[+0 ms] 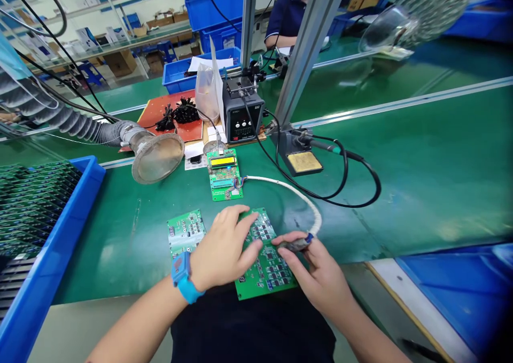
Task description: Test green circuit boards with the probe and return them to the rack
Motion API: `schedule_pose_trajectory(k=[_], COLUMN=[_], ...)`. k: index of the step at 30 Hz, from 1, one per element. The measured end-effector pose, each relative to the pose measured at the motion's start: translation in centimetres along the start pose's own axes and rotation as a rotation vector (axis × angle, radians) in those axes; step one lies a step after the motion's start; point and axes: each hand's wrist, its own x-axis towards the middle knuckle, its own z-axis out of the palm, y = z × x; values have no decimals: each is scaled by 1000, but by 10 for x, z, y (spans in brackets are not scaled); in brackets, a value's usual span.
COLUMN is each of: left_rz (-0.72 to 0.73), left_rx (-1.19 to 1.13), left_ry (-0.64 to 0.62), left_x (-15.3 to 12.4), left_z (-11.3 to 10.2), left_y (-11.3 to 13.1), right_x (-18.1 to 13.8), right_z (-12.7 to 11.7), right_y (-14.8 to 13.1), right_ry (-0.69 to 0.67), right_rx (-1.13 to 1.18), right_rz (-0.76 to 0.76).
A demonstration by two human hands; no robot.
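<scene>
A green circuit board lies at the table's front edge, partly under both hands. My left hand, with a blue wrist strap, rests over its left side, fingers spread. My right hand is closed round a dark probe, its tip pointing at the board; whether it touches I cannot tell. From the probe a white sleeved cable curves back to a smaller green board with a lit yellow display. A second circuit board lies to the left, partly hidden by my left hand.
A blue bin of upright circuit boards stands at left. A fume-extraction hood hangs beside it. Behind are a soldering station and an iron in its stand, with looping black cable. A metal post rises nearby; a person sits beyond.
</scene>
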Motion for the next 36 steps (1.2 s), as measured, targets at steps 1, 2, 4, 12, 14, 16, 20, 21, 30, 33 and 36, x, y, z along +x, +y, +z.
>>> schedule_pose_trajectory(k=[1, 2, 4, 12, 14, 16, 20, 21, 30, 33, 36], left_rz=[-13, -25, -44, -77, -74, -78, -104, -109, -106, -112, -117], left_rx=[15, 32, 49, 67, 73, 80, 102, 108, 135, 131, 106], left_ry=[-39, -83, -162, -108, -102, -108, -139, -146, -135, -130, -118], left_x=[-5, -10, -17, -20, -21, -20, -18, -17, -17, -15, -12], left_z=[-1, -1, 1, 9, 9, 9, 8, 7, 7, 10, 9], left_y=[1, 2, 3, 6, 6, 7, 9, 10, 11, 11, 12], right_x=[0, 1, 2, 3, 4, 4, 3, 3, 2, 2, 3], right_z=[0, 0, -1, -1, -1, -1, -1, -1, -1, -1, -3], right_y=[0, -1, -2, -5, -6, -6, -6, -6, -4, -4, -8], right_ry=[0, 1, 2, 24, 27, 29, 32, 31, 35, 38, 48], right_rx=[-6, -12, -25, -60, -75, -88, -83, -82, -73, -67, -28], right_rz=[-9, -16, -20, -58, -57, -56, -60, -59, -41, -32, -17])
